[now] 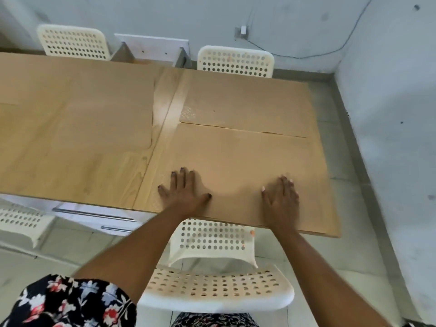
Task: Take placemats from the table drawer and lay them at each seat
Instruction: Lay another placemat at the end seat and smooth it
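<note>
The near placemat [238, 166] lies flat at the near right seat of the wooden table [77, 171], its near edge along the table edge. We see both hands down on it: the left hand [182, 192] is flat with fingers spread, its little finger reaching onto bare wood at the mat's left edge, and the right hand [282, 197] is flat too, fingers closer together, palm pressing the mat. Neither hand pinches anything. Just beyond, a second placemat [247, 102] sits at the far right seat, the two nearly touching along a thin seam. On the left half of the table we make out another placemat [77, 105], blurred. Below the hands a white perforated chair [212, 286] is tucked at the near side; two more white chairs [236, 61] stand at the far side. Under the table edge on the left, drawer handles [94, 214] show.
</note>
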